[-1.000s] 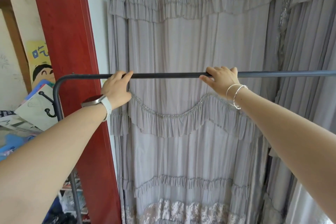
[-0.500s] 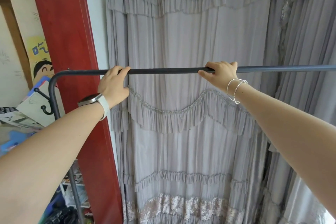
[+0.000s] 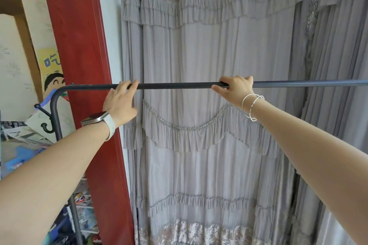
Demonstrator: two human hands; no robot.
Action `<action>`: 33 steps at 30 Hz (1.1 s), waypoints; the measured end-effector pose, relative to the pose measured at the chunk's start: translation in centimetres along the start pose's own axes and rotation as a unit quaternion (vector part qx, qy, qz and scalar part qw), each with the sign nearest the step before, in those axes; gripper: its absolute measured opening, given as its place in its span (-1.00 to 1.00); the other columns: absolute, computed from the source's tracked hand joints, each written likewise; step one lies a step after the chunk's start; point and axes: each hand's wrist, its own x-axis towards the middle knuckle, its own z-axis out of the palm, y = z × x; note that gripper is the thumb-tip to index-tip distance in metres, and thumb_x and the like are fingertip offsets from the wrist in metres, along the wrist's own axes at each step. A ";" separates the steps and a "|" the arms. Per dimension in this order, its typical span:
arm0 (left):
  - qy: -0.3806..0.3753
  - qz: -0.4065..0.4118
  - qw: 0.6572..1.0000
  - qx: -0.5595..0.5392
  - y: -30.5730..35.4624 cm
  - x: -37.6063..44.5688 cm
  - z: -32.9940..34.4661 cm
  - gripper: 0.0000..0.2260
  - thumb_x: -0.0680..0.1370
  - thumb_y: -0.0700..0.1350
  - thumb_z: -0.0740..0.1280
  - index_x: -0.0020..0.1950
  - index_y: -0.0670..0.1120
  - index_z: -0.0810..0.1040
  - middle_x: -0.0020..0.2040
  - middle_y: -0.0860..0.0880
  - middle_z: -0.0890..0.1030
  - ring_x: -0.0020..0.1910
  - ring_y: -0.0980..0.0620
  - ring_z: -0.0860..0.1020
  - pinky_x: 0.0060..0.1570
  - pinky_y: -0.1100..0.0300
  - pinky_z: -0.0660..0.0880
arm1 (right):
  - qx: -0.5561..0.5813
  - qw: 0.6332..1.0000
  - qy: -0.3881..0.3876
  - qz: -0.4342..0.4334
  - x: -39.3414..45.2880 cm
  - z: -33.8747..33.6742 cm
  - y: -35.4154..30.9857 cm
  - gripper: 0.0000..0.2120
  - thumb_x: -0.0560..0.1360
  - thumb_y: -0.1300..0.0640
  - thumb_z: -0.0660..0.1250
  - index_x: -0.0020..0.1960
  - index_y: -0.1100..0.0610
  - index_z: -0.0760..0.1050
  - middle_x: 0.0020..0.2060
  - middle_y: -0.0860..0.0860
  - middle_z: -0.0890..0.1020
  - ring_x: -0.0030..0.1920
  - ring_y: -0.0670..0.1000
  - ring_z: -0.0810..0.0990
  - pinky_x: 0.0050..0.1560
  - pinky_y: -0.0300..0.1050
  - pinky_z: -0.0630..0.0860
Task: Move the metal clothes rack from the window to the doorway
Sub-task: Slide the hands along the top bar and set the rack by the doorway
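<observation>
The metal clothes rack (image 3: pixel 179 85) has a dark top bar running level across the view, in front of grey curtains. Its left end bends down into an upright post (image 3: pixel 57 125) with a small hook, past the left edge of the red door frame (image 3: pixel 79 65). My left hand (image 3: pixel 119 103), with a watch on the wrist, has its fingers curled over the bar near that end. My right hand (image 3: pixel 235 91), wearing thin bangles, grips the bar near the middle. The bar's right end runs out of view and the rack's base is hidden.
Grey ruffled curtains (image 3: pixel 209 55) hang close behind the bar and fill the right side. Left of the red door frame, beside the rack's post, stand a cartoon poster (image 3: pixel 51 69) and stacked papers and boxes (image 3: pixel 29 131).
The rack has shifted left: its bent corner, earlier in front of the red frame, now sits just past that frame's left edge. Both hands keep their hold on the bar.
</observation>
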 end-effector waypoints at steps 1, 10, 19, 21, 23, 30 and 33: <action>-0.010 -0.003 1.000 0.003 -0.1 0.0 0.1 -0.22 0.44 -0.21 0.31 0.57 -0.04 -0.03 0.56 -0.12 0.09 0.54 -0.13 0.04 0.48 -0.10 0.00 | 0.001 1.000 0.002 -0.001 0.0 0.1 -0.1 -0.63 0.50 -0.24 0.11 -0.29 0.01 0.37 -0.47 -0.09 0.41 -0.26 0.08 0.43 -0.11 -0.01 0.11; -0.018 -0.009 1.000 0.013 -0.5 0.2 0.9 -0.18 0.46 -0.21 0.28 0.57 -0.03 -0.17 0.60 -0.08 -0.09 0.56 -0.10 -0.11 0.51 -0.08 -0.06 | 0.006 1.000 -0.007 0.014 -0.2 -0.2 -0.9 -0.65 0.49 -0.24 0.10 -0.25 -0.01 0.42 -0.41 -0.08 0.48 -0.22 0.07 0.46 -0.09 -0.01 0.12; -0.020 -0.023 0.999 0.014 -2.5 0.2 0.9 -0.15 0.44 -0.22 0.29 0.57 -0.02 -0.17 0.60 -0.07 -0.09 0.56 -0.10 -0.10 0.51 -0.10 -0.05 | 0.017 1.000 0.004 0.020 0.0 0.5 -3.3 -0.66 0.48 -0.23 0.13 -0.28 0.00 0.42 -0.47 -0.09 0.41 -0.23 0.08 0.43 -0.10 -0.02 0.08; -0.020 -0.025 0.999 0.011 -2.8 0.2 0.9 -0.14 0.43 -0.22 0.29 0.57 -0.02 -0.17 0.60 -0.06 -0.09 0.56 -0.10 -0.10 0.51 -0.10 -0.05 | 0.017 1.000 0.002 0.023 0.0 0.5 -3.6 -0.65 0.48 -0.23 0.12 -0.27 0.01 0.42 -0.47 -0.09 0.41 -0.22 0.08 0.43 -0.10 -0.02 0.08; -0.021 -0.025 0.999 0.008 -3.2 0.2 0.8 -0.14 0.43 -0.23 0.29 0.57 -0.01 -0.17 0.60 -0.05 -0.09 0.56 -0.09 -0.11 0.51 -0.10 -0.05 | 0.012 1.000 0.002 0.023 0.0 0.5 -4.0 -0.64 0.48 -0.23 0.12 -0.26 0.01 0.43 -0.47 -0.09 0.42 -0.22 0.08 0.43 -0.10 -0.02 0.08; -0.020 -0.019 1.000 0.007 -4.5 0.2 0.8 -0.15 0.45 -0.21 0.29 0.57 -0.01 -0.18 0.60 -0.03 -0.11 0.56 -0.08 -0.12 0.51 -0.10 -0.06 | 0.010 0.999 -0.013 0.029 0.1 0.3 -5.2 -0.66 0.49 -0.23 0.11 -0.27 -0.01 0.40 -0.47 -0.09 0.41 -0.21 0.08 0.43 -0.09 -0.02 0.09; -0.020 -0.016 1.000 0.007 -4.8 0.2 0.8 -0.15 0.45 -0.21 0.29 0.57 -0.01 -0.18 0.60 -0.04 -0.10 0.56 -0.08 -0.11 0.50 -0.10 -0.06 | 0.002 0.999 -0.018 0.029 0.0 0.2 -5.6 -0.67 0.50 -0.23 0.11 -0.24 -0.02 0.43 -0.47 -0.09 0.42 -0.20 0.09 0.44 -0.07 -0.01 0.13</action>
